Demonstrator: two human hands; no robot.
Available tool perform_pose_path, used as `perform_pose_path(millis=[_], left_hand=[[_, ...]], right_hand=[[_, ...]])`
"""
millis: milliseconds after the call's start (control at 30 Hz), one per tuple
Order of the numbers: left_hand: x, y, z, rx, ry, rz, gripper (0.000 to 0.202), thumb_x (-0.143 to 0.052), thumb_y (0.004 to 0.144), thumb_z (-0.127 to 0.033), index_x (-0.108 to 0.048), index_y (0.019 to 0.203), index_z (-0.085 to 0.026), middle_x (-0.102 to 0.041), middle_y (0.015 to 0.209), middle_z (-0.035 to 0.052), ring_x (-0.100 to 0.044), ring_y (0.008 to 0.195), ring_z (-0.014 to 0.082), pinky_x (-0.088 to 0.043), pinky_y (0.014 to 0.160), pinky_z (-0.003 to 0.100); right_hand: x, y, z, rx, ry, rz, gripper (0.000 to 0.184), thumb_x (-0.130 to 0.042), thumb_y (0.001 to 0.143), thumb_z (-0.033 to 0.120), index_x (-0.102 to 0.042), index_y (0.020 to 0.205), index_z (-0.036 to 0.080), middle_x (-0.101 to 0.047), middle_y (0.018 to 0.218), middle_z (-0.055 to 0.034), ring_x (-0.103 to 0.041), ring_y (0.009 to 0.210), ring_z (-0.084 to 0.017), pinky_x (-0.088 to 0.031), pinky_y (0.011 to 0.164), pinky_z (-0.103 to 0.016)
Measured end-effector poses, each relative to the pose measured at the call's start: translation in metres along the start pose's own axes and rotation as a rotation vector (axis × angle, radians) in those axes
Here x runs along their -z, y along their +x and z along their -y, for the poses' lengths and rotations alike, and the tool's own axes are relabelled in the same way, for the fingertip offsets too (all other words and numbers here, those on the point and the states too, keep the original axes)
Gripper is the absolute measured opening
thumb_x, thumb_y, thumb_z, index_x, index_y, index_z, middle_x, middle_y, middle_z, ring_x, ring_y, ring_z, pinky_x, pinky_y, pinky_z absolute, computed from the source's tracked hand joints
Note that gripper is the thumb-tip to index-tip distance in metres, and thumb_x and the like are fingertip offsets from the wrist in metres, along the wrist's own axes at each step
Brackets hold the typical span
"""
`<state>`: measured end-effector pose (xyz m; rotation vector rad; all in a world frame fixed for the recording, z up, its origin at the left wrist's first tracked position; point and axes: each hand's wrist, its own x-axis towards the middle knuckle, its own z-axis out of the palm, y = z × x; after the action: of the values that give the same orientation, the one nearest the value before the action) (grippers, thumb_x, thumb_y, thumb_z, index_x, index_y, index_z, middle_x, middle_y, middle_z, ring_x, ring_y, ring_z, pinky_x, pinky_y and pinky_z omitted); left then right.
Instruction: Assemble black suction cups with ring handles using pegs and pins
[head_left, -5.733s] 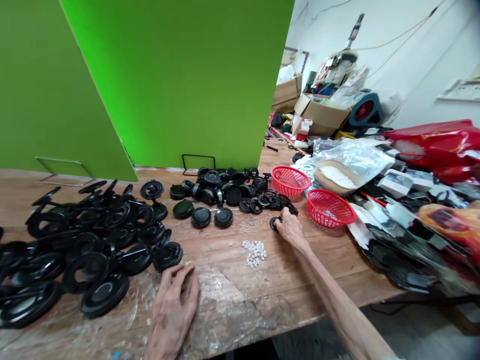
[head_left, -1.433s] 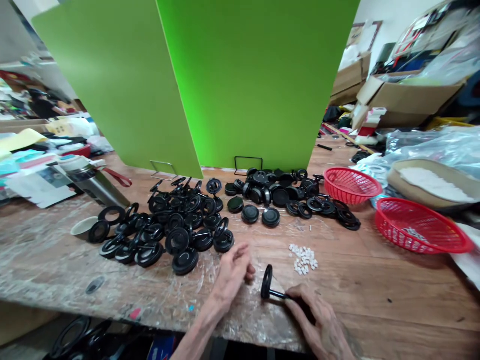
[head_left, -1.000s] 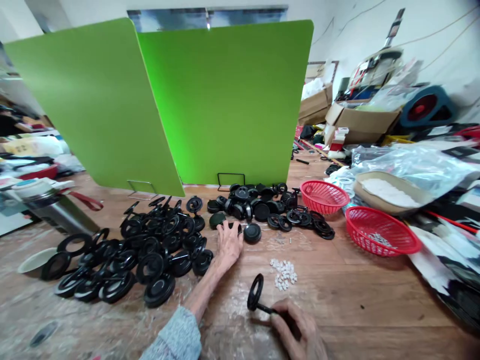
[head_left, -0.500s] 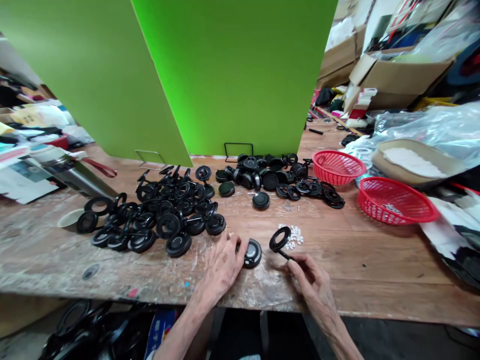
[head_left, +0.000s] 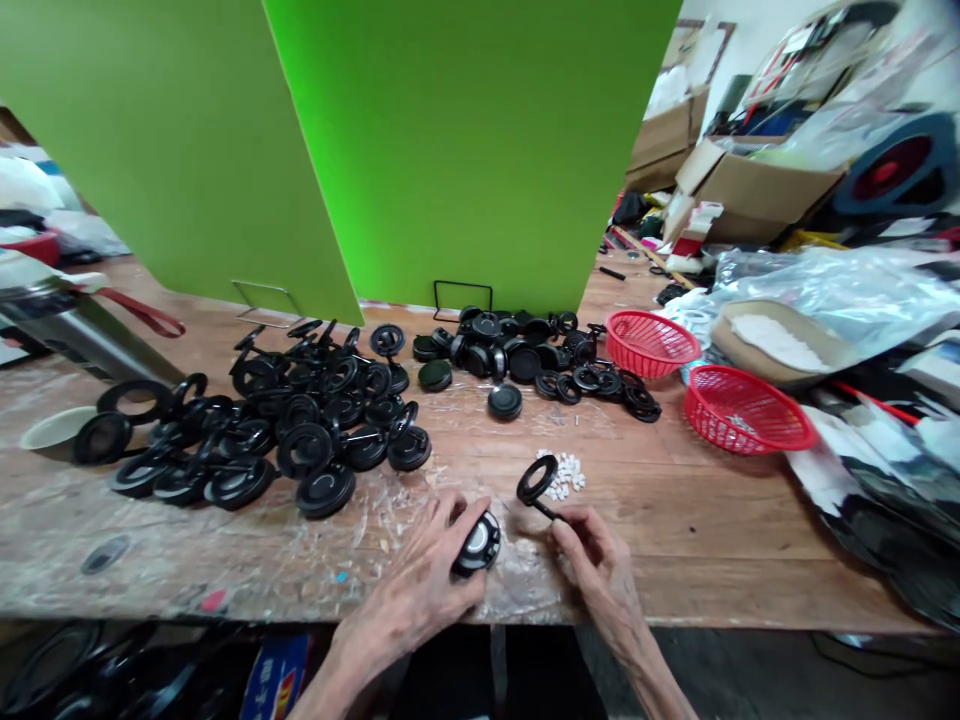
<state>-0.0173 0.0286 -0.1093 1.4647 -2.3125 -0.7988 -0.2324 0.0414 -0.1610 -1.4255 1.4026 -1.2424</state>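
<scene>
The round black cap [head_left: 478,543] lies at the near table edge [head_left: 675,600]; tilted under loose fingers, it could slip off. The left hand [head_left: 420,580] curls around it. The right hand [head_left: 596,560] pinches the stem of a ring-headed part [head_left: 537,482], just near the white pellets [head_left: 562,476].

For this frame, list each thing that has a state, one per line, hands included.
Left hand: closed around a round black cap, tilted on the table.
Round black cap: gripped, pale face showing.
Right hand: pinching a black ring part by its stem.
Black ring part: held up, off the table.
Near red basket: upright, almost empty.
</scene>
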Motion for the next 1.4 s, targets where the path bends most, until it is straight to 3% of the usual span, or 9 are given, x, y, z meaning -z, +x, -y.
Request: perform_pose_path(millis=[67,200,333,467,567,667,867,1167,1400], left_hand=[[-0.008,0.003,-0.004,0.091,0.013,-0.001,0.05,-0.051,0.078,-0.025,-0.044,0.128,-0.024,-0.048,0.116,0.0087,-0.055,0.103,0.0228,-0.044,0.09,0.037],[-0.036,0.012,-0.019,0.324,0.154,-0.098,0.045,-0.053,0.08,-0.042,-0.049,0.119,-0.021,-0.052,0.117,0.0113,-0.06,0.096,0.0299,-0.046,0.08,0.045],[-0.036,0.011,-0.022,0.313,0.093,-0.156,0.047,-0.055,0.078,-0.05,-0.05,0.117,-0.023,-0.052,0.112,0.0087,-0.059,0.094,0.0294,-0.045,0.079,0.045],[-0.003,0.005,-0.014,0.19,-0.347,-0.201,0.06,-0.057,0.076,-0.056,-0.045,0.125,-0.025,-0.047,0.107,0.0058,-0.053,0.092,0.0218,-0.044,0.082,0.038],[0.015,0.007,-0.016,0.186,-0.85,-0.062,0.06,-0.052,0.082,-0.052,-0.036,0.134,-0.027,-0.048,0.106,0.0041,-0.053,0.077,0.013,-0.045,0.071,0.029],[0.017,0.01,-0.021,0.238,-1.088,0.002,0.052,-0.056,0.083,-0.045,-0.041,0.13,-0.026,-0.05,0.095,0.0008,-0.054,0.07,0.0094,-0.043,0.062,0.023],[0.006,0.005,-0.022,0.286,-1.171,-0.084,0.045,-0.062,0.08,-0.039,-0.047,0.121,-0.027,-0.043,0.096,-0.0022,-0.058,0.065,0.0073,-0.042,0.053,0.02],[-0.009,-0.01,-0.021,0.325,-1.171,-0.107,0.047,-0.063,0.08,-0.036,-0.04,0.12,-0.026,-0.057,0.089,-0.0016,-0.057,0.066,0.0087,-0.044,0.058,0.021],[-0.014,-0.015,-0.021,0.344,-1.176,-0.118,0.047,-0.061,0.082,-0.036,-0.037,0.121,-0.026,-0.059,0.091,0.0003,-0.057,0.068,0.0102,-0.045,0.061,0.023]], right_hand=[[-0.002,0.001,0.001,0.008,0.014,-0.028,0.023,-0.054,0.086,0.04,-0.061,0.086,0.018,-0.061,0.071,-0.0005,-0.056,0.066,-0.014,-0.044,0.062,-0.022],[-0.005,0.003,0.005,0.001,0.082,-0.032,0.022,-0.055,0.086,0.039,-0.061,0.086,0.018,-0.061,0.071,-0.0009,-0.056,0.066,-0.013,-0.045,0.062,-0.022],[0.002,0.003,0.011,-0.022,0.115,-0.071,0.025,-0.054,0.087,0.041,-0.06,0.085,0.017,-0.061,0.07,-0.0014,-0.055,0.064,-0.013,-0.045,0.062,-0.023],[0.013,0.004,0.023,0.064,-0.108,0.014,0.022,-0.053,0.088,0.038,-0.062,0.091,0.018,-0.063,0.079,-0.0031,-0.058,0.073,-0.015,-0.045,0.067,-0.025],[0.014,0.008,0.034,0.193,-0.262,0.164,0.018,-0.05,0.09,0.033,-0.062,0.091,0.02,-0.064,0.084,-0.0026,-0.059,0.078,-0.016,-0.045,0.072,-0.027],[0.009,0.01,0.042,0.282,-0.304,0.275,0.015,-0.048,0.091,0.028,-0.061,0.092,0.02,-0.065,0.085,-0.0014,-0.06,0.079,-0.015,-0.045,0.073,-0.025],[0.01,0.014,0.043,0.285,-0.331,0.398,0.018,-0.043,0.093,0.022,-0.059,0.102,0.021,-0.065,0.091,-0.001,-0.061,0.084,-0.014,-0.046,0.076,-0.024],[0.005,0.019,0.029,0.369,-0.442,0.412,0.016,-0.043,0.093,0.02,-0.059,0.097,0.021,-0.063,0.087,-0.0024,-0.06,0.081,-0.014,-0.047,0.076,-0.026],[0.007,0.024,0.019,0.477,-0.52,0.477,0.019,-0.04,0.095,0.017,-0.058,0.098,0.02,-0.062,0.086,-0.0023,-0.058,0.08,-0.014,-0.046,0.074,-0.025]])
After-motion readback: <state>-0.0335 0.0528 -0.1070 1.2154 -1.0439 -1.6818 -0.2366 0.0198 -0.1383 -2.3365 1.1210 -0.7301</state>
